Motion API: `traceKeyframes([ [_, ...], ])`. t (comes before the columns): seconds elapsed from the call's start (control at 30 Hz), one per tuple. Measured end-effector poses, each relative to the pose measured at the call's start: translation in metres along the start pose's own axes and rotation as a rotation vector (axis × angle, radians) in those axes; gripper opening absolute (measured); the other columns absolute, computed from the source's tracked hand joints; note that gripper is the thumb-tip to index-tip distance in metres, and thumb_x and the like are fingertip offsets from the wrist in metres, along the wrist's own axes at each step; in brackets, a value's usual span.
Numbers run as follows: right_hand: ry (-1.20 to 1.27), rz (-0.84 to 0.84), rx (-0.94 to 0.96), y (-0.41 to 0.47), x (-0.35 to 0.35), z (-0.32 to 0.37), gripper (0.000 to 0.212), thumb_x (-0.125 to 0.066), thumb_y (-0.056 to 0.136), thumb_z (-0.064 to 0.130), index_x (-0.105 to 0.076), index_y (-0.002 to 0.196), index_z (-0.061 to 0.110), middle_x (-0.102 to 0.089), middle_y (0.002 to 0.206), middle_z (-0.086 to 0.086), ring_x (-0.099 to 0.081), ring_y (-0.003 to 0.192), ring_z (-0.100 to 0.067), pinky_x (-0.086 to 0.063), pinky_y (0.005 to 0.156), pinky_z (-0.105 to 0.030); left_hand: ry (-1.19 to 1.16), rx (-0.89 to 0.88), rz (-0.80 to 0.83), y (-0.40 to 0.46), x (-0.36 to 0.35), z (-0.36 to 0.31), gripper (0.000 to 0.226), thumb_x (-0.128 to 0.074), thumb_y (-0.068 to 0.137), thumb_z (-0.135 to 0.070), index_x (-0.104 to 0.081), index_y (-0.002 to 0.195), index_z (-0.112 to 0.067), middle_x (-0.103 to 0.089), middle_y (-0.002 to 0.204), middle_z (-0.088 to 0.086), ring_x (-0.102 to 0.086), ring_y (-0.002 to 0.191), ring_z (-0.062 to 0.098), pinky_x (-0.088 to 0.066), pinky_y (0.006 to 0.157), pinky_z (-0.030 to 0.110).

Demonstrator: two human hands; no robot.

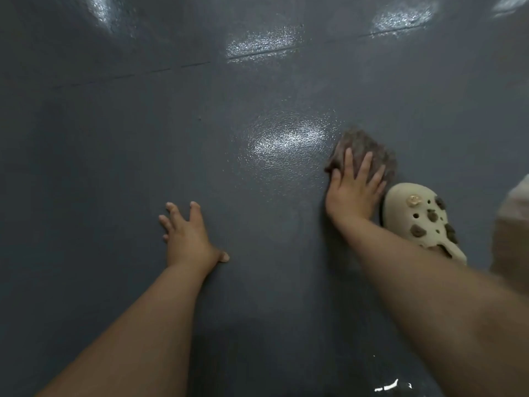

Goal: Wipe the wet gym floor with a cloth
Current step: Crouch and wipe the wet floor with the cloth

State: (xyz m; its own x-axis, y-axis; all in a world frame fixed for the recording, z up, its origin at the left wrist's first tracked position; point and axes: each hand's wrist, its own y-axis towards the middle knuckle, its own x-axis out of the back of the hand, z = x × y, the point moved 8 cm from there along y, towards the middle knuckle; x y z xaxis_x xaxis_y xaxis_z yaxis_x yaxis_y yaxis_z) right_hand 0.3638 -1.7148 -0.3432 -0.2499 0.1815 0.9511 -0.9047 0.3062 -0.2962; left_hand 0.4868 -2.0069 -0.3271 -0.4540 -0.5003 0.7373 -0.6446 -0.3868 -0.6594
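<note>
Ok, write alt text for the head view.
A person's right hand presses a brown cloth flat on a dark grey floor, beside a cream clog. The left hand rests spread on the floor; a glossy patch shines left of the cloth.

A dark grey, finely textured floor (120, 144) fills the view. A thin seam (183, 65) crosses it. Beyond the seam lie bright glossy reflections (259, 44) of overhead light; another sheen patch (286, 138) shines on the near side of the seam.

Bare floor (114, 138) lies open leftward; a clog (418, 222) blocks the right
</note>
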Motion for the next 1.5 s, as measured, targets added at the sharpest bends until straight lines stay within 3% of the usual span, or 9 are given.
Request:
traceKeyframes([
  [0.1, 0.011, -0.02, 0.009, -0.056, -0.024, 0.019, 0.055, -0.034, 0.097, 0.045, -0.019, 0.149, 0.038, -0.008, 0.159, -0.008, -0.004, 0.142, -0.044, 0.0, 0.113, -0.057, 0.002, 0.01, -0.001, 0.001, 0.0, 0.001, 0.124, -0.088, 0.06, -0.03, -0.005, 0.15, -0.016, 0.016, 0.154, 0.02, 0.009, 0.143, 0.04, -0.015, 0.114, 0.05],
  [0.2, -0.029, -0.017, 0.29, -0.124, -0.044, 0.061, 0.057, -0.037, 0.085, 0.049, -0.036, 0.141, 0.038, -0.034, 0.151, -0.011, -0.021, 0.135, -0.048, -0.011, 0.109, -0.06, -0.006, 0.014, -0.002, 0.001, -0.001, 0.001, 0.123, -0.089, 0.059, -0.028, -0.007, 0.15, -0.016, 0.015, 0.154, 0.019, 0.01, 0.143, 0.041, -0.016, 0.114, 0.051],
  [0.4, -0.085, 0.01, 0.669, -0.116, -0.045, 0.071, 0.054, -0.033, 0.085, 0.054, -0.047, 0.135, 0.041, -0.041, 0.147, -0.006, -0.026, 0.135, -0.044, -0.014, 0.111, -0.056, 0.003, 0.009, -0.013, 0.001, 0.0, 0.002, 0.123, -0.09, 0.058, -0.029, -0.008, 0.15, -0.017, 0.013, 0.154, 0.02, 0.009, 0.143, 0.041, -0.017, 0.114, 0.051],
  [0.6, 0.01, -0.008, 0.103, 0.0, -0.002, 0.004, 0.055, -0.03, 0.098, 0.049, -0.01, 0.149, 0.041, 0.004, 0.16, -0.003, 0.007, 0.144, -0.037, 0.006, 0.115, -0.049, 0.011, 0.012, -0.011, 0.002, 0.0, 0.002, 0.124, -0.089, 0.058, -0.031, -0.007, 0.15, -0.018, 0.014, 0.155, 0.018, 0.009, 0.143, 0.04, -0.019, 0.114, 0.05],
  [0.87, 0.13, -0.059, -0.117, -0.05, -0.023, 0.002, 0.054, -0.036, 0.098, 0.043, -0.02, 0.149, 0.036, -0.007, 0.159, -0.009, -0.004, 0.142, -0.045, -0.002, 0.112, -0.057, 0.012, 0.022, 0.001, 0.0, -0.001, 0.003, 0.126, -0.088, 0.06, -0.032, -0.003, 0.151, -0.019, 0.019, 0.154, 0.016, 0.011, 0.143, 0.038, -0.016, 0.114, 0.049],
  [1.0, 0.069, -0.046, 0.119, -0.12, -0.046, 0.043, 0.056, -0.036, 0.087, 0.045, -0.043, 0.14, 0.03, -0.037, 0.148, -0.017, -0.029, 0.131, -0.054, -0.021, 0.103, -0.067, -0.018, -0.021, 0.009, -0.003, -0.002, 0.009, 0.123, -0.086, 0.064, -0.034, 0.0, 0.152, -0.023, 0.023, 0.155, 0.012, 0.015, 0.144, 0.033, -0.014, 0.116, 0.044],
  [1.2, -0.099, 0.136, 0.903, -0.244, -0.085, 0.089, 0.053, -0.034, 0.087, 0.052, -0.038, 0.138, 0.04, -0.036, 0.15, -0.008, -0.021, 0.136, -0.044, -0.006, 0.11, -0.057, -0.093, -0.1, -0.03, -0.024, 0.002, 0.044, 0.106, -0.081, 0.071, -0.02, -0.011, 0.151, -0.026, 0.013, 0.158, 0.004, 0.0, 0.146, 0.024, -0.016, 0.117, 0.035],
  [1.33, -0.139, 0.096, 1.15, -0.241, -0.086, 0.094, 0.052, -0.034, 0.087, 0.054, -0.048, 0.135, 0.039, -0.041, 0.147, -0.008, -0.02, 0.136, -0.044, -0.01, 0.108, -0.058, -0.046, 0.099, -0.09, -0.057, -0.02, 0.098, 0.106, -0.077, 0.074, -0.02, -0.005, 0.151, -0.031, 0.017, 0.157, 0.006, 0.006, 0.146, 0.026, -0.012, 0.116, 0.037],
  [1.5, -0.203, 0.082, 1.235, -0.236, -0.082, 0.104, 0.054, -0.031, 0.088, 0.055, -0.048, 0.135, 0.037, -0.043, 0.146, -0.009, -0.021, 0.135, -0.044, -0.011, 0.108, -0.058, -0.168, 0.43, -0.108, -0.085, -0.039, 0.155, 0.126, -0.084, 0.061, -0.047, 0.002, 0.151, -0.029, 0.014, 0.156, 0.015, 0.004, 0.145, 0.034, -0.011, 0.117, 0.044],
])
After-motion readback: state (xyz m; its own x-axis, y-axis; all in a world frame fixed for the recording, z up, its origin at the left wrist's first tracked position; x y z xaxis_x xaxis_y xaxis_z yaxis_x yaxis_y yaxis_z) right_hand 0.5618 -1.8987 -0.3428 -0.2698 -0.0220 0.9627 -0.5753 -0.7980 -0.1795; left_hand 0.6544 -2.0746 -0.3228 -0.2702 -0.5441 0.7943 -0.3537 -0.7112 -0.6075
